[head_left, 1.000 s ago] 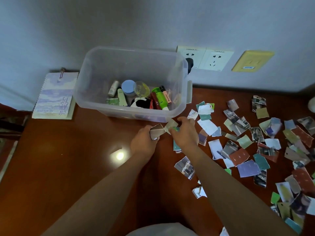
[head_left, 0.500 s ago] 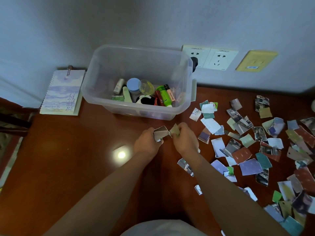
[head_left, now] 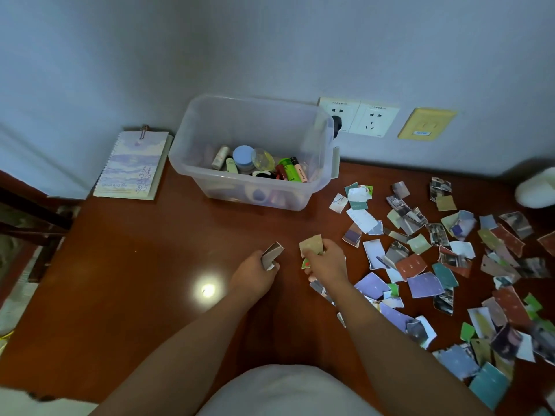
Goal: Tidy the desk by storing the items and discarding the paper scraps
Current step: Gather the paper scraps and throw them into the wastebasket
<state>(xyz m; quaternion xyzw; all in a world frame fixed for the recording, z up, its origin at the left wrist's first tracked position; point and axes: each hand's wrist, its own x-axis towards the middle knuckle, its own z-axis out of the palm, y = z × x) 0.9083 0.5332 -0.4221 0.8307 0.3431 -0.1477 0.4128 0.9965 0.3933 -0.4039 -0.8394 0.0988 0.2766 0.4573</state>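
My left hand (head_left: 255,273) grips a small stack of paper scraps (head_left: 271,255) above the brown desk (head_left: 126,280). A little to its right, my right hand (head_left: 326,261) pinches a tan scrap (head_left: 310,244) with a green piece under it. Several torn coloured paper scraps (head_left: 426,259) lie spread over the right half of the desk. A clear plastic bin (head_left: 255,151) stands at the back against the wall, holding small bottles, a blue-lidded jar, a green tube and other items.
A spiral notebook (head_left: 132,166) lies at the back left beside the bin. Wall sockets (head_left: 359,117) and a yellow plate (head_left: 426,124) sit behind. A white object (head_left: 537,190) rests at the far right edge. A lamp glare (head_left: 207,291) shines on the desk.
My hands have drawn back from the bin toward me and moved apart, each keeping its own scraps. The camera view has tilted up and widened.
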